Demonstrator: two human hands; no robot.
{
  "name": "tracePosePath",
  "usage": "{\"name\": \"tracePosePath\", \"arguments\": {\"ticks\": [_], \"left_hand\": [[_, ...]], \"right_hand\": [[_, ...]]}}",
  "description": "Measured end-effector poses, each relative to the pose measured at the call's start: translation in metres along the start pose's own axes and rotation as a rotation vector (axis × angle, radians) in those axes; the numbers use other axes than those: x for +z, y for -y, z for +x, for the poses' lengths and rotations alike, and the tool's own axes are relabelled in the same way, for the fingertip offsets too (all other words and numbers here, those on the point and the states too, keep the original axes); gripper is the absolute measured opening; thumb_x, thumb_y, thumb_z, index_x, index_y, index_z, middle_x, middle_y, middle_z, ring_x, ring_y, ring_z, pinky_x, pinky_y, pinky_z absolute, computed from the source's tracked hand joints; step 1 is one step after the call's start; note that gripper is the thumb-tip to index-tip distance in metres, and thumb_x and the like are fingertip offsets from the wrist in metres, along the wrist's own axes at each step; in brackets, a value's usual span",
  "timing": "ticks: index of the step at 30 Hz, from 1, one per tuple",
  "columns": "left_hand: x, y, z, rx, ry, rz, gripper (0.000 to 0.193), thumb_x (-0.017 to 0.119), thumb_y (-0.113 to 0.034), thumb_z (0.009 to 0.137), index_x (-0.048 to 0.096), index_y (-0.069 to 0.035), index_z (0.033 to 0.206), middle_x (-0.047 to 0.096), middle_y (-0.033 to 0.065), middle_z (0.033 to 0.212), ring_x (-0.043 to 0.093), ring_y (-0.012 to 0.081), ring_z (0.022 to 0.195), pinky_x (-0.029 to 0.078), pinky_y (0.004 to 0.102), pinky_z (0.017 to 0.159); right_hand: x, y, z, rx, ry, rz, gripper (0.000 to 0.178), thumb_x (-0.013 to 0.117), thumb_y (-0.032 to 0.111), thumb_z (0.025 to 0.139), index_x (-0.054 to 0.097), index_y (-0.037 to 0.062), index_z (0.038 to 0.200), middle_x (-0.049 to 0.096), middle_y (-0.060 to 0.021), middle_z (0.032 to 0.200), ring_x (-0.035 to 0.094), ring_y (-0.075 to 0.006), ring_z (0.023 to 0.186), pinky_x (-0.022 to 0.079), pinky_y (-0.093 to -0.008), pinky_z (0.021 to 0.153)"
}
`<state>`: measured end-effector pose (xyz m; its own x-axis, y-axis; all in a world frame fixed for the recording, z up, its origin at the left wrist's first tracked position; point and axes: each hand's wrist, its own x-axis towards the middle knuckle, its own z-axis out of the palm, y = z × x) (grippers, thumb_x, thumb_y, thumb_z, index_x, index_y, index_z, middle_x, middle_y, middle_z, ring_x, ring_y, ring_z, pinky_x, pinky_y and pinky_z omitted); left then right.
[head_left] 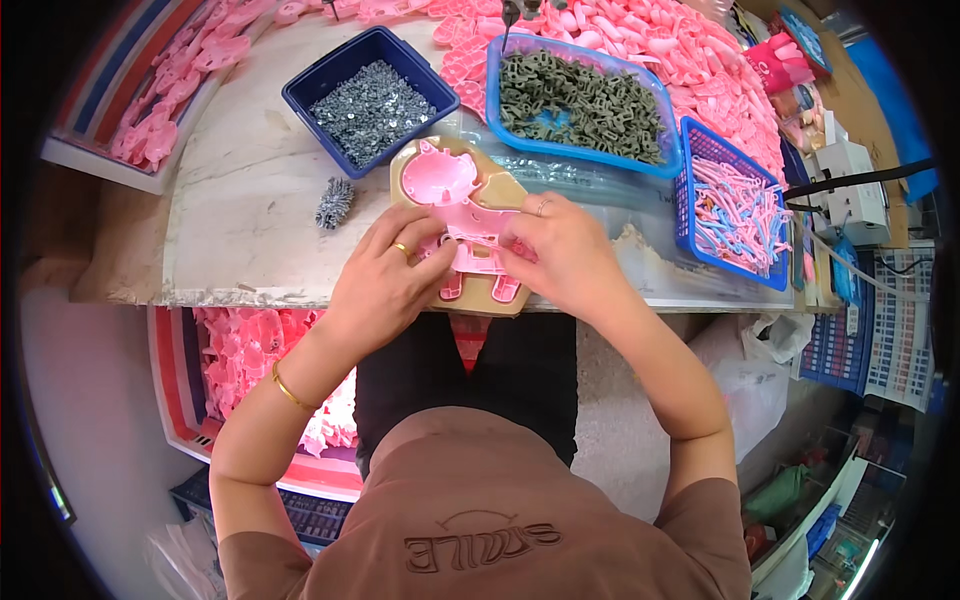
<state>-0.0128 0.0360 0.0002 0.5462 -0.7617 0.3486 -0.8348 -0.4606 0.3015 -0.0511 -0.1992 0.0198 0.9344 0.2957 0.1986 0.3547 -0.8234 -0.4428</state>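
A pink plastic shell (440, 178), hollow side up, lies in a tan shaped holding block (508, 187) at the table's front edge. Over its left middle, my left hand (385, 262) is closed, thumb and fingertips brought together down in the shell; a small pale part shows near the thumb tip. From the right, my right hand (565, 250) bends over the shell with thumb and forefinger pinched together at its middle. What either hand pinches is too small or covered to tell. Below the hands, the shell's two lower ends (478, 262) stay visible.
Behind the block stand a dark blue bin (300, 92) of small metal screws and a blue tray (672, 128) of dark green small parts. At right is a blue basket (684, 190) of pink, white and blue strips. A screw clump (334, 203) lies left; pink shells (690, 70) pile behind.
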Motion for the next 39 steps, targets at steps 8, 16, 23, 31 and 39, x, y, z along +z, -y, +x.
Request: {"name": "tracePosePath", "arguments": {"ticks": [8, 16, 23, 31, 39], "left_hand": [[0.0, 0.0, 0.002, 0.004, 0.007, -0.01, 0.038, 0.072, -0.011, 0.077, 0.065, -0.009, 0.115, 0.058, 0.0108, 0.124, 0.051, 0.0334, 0.121, 0.044, 0.0439, 0.102], [-0.004, 0.002, 0.001, 0.012, -0.013, 0.005, 0.039, 0.073, -0.011, 0.077, 0.065, -0.008, 0.115, 0.059, 0.012, 0.122, 0.052, 0.0337, 0.119, 0.045, 0.0439, 0.1], [-0.01, 0.035, 0.016, -0.245, -0.284, -0.053, 0.014, 0.065, -0.011, 0.085, 0.064, -0.003, 0.097, 0.065, 0.0102, 0.099, 0.058, 0.0311, 0.101, 0.048, 0.0412, 0.088], [-0.022, 0.128, 0.063, -0.226, 0.08, 0.359, 0.021, 0.074, -0.033, 0.079, 0.075, -0.014, 0.088, 0.069, 0.0043, 0.092, 0.056, 0.0246, 0.101, 0.045, 0.0407, 0.082], [-0.01, 0.125, 0.081, -0.349, 0.141, 0.251, 0.014, 0.077, -0.028, 0.075, 0.075, -0.016, 0.083, 0.071, 0.0033, 0.086, 0.061, 0.0248, 0.098, 0.044, 0.0418, 0.084]], "right_hand": [[0.003, -0.001, -0.003, -0.018, -0.124, -0.061, 0.012, 0.073, 0.014, 0.077, 0.065, 0.005, 0.08, 0.058, -0.0079, 0.076, 0.058, -0.028, 0.077, 0.048, -0.0394, 0.069], [-0.005, 0.004, 0.008, 0.067, 0.076, -0.074, 0.015, 0.072, 0.016, 0.079, 0.067, 0.0038, 0.086, 0.062, -0.0094, 0.082, 0.061, -0.0314, 0.082, 0.047, -0.0435, 0.072], [-0.043, 0.079, 0.143, -0.294, -0.596, 0.405, 0.047, 0.077, 0.029, 0.082, 0.063, 0.002, 0.117, 0.067, -0.0124, 0.1, 0.064, -0.0216, 0.088, 0.05, -0.0341, 0.082], [-0.062, 0.122, 0.22, -0.367, -0.212, 0.666, 0.057, 0.07, 0.028, 0.088, 0.049, -0.0009, 0.132, 0.068, -0.0201, 0.105, 0.067, -0.035, 0.095, 0.051, -0.043, 0.087], [-0.058, 0.058, 0.176, -0.02, -0.179, 0.636, 0.045, 0.079, 0.03, 0.083, 0.064, 0.0012, 0.113, 0.068, -0.0043, 0.099, 0.063, -0.0099, 0.09, 0.051, -0.0285, 0.082]]}}
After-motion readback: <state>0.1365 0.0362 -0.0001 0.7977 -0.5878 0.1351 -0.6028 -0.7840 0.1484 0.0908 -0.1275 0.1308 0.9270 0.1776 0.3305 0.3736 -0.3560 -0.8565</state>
